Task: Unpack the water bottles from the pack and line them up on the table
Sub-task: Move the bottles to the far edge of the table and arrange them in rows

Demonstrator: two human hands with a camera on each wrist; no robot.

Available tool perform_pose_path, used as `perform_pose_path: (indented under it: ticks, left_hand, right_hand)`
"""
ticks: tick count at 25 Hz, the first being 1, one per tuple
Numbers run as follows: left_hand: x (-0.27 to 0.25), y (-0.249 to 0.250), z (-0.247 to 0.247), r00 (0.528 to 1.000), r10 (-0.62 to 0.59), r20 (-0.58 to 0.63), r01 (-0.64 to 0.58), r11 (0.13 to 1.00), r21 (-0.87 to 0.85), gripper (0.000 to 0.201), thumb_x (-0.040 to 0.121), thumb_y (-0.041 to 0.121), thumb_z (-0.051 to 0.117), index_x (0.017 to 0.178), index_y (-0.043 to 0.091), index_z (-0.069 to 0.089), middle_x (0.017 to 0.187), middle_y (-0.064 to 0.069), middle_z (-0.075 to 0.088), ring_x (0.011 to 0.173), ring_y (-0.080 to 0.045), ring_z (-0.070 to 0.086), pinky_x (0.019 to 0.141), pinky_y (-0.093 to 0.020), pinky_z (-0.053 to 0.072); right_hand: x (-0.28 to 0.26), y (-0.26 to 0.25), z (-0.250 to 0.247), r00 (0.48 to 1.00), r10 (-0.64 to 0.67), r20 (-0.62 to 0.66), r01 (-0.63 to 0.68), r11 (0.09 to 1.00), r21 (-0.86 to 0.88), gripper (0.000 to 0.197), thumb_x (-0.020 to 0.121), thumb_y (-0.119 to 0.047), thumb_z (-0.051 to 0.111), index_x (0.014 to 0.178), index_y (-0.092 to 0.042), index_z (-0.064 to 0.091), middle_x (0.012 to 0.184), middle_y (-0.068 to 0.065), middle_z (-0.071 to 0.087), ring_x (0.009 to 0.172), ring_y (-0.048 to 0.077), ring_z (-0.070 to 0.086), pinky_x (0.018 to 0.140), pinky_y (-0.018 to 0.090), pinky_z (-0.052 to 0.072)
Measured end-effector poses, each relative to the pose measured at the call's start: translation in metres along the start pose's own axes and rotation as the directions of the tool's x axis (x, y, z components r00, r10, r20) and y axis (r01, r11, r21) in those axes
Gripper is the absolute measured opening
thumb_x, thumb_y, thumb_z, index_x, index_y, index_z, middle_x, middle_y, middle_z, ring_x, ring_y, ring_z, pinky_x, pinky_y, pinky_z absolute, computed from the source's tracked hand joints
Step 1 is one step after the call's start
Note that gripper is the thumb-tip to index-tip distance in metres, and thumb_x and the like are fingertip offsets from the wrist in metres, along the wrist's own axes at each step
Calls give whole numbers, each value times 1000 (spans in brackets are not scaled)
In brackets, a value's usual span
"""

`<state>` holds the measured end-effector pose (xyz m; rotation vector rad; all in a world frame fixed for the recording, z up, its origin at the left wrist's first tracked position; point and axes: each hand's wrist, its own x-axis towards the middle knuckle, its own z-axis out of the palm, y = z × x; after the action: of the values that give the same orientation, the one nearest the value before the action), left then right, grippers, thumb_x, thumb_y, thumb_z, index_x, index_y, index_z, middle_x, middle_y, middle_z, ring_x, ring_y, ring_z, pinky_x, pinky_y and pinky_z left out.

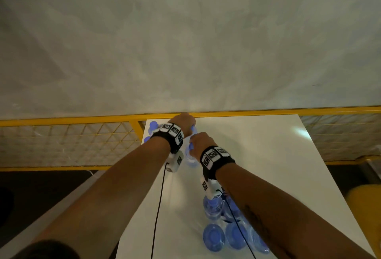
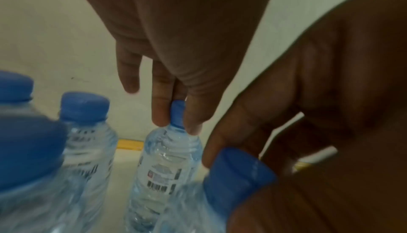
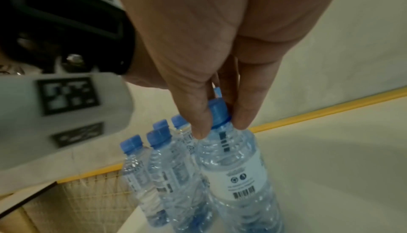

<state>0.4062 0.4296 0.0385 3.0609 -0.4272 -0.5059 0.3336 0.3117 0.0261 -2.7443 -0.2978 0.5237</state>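
Observation:
Both hands reach to the far left corner of the white table (image 1: 257, 155). My left hand (image 1: 185, 119) (image 2: 176, 123) pinches the blue cap of a clear water bottle (image 2: 167, 167) that stands upright. Just nearer, my right hand (image 1: 195, 141) (image 3: 220, 129) pinches the cap of a second bottle (image 3: 233, 167) (image 1: 190, 159). Several more bottles (image 3: 154, 158) (image 1: 153, 124) stand grouped to the left of these. The remaining pack of bottles (image 1: 224, 227) sits at the near end, partly hidden under my right forearm.
A yellow rail (image 1: 82, 117) with wire mesh runs along the table's far edge, and a pale wall rises behind it. Black cables (image 1: 158, 207) hang from both wrist units. A blurred yellow object (image 1: 365, 203) lies off the table's right side.

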Motion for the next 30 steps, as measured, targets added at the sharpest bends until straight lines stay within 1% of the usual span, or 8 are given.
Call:
perform_pose_path:
  ticks: [3,6,10,16,20,24,27,30]
  left_hand:
    - [5,-5,21,999,-52,-8,52,998,46,22,96,20,61,117,19,68,120,-8,55,103,-36,62,93,-48,50]
    - [9,-13,23,998,-67,-8,67,995,74,23,100,19,54,119,19,66,120,-8,53,109,-36,61,93,-49,45]
    - [8,-20,20,998,-61,4,60,993,98,7,98,22,55,98,21,63,106,-6,51,109,-34,61,90,-48,48]
    - [4,-25,23,995,-98,10,97,994,57,20,101,27,50,117,24,62,117,-6,52,111,-33,59,92,-49,45]
    - [-1,-24,20,992,-109,58,105,993,55,35,102,26,49,136,29,55,131,-5,53,124,-32,55,97,-50,47]
    - [-31,-22,5,989,-139,-59,136,989,-58,49,104,26,48,152,28,42,150,-6,46,138,-32,46,107,-53,43]
    - [-80,-7,1,968,-61,-244,-3,967,-253,29,102,27,51,126,19,65,118,-3,59,113,-29,61,94,-40,47]
    - [-153,35,20,974,115,-194,-170,938,-301,22,99,39,59,105,21,69,98,2,63,86,-18,61,77,-30,43]
  right_hand:
    - [22,5,1,1000,-4,20,4,1000,-3,31,88,-20,65,117,-11,64,112,13,67,99,29,68,84,33,56]
    - [39,4,3,1000,-2,15,2,1000,-2,27,88,-18,66,114,-12,66,112,12,67,99,29,68,86,33,56]
    - [50,-6,9,1000,-17,17,17,1000,-3,20,88,-18,65,106,-8,67,109,13,68,96,29,68,78,31,54]
    - [56,-7,14,996,-82,26,82,997,8,25,87,-27,68,109,-13,69,111,10,67,100,27,66,83,32,52]
    - [46,-1,9,996,-73,46,72,997,36,30,85,-28,71,110,-12,66,102,6,65,103,28,65,75,28,44]
    - [-5,1,-16,993,-114,-18,115,991,75,46,91,-25,67,130,-4,55,129,13,59,119,30,56,97,31,43]
    - [-66,20,-27,983,-184,-12,183,965,187,35,89,-21,69,118,-3,65,118,13,66,106,29,63,97,36,47]
    - [-122,59,-19,980,-184,72,164,961,223,31,83,-23,76,112,-13,70,110,7,69,90,16,63,92,33,51]
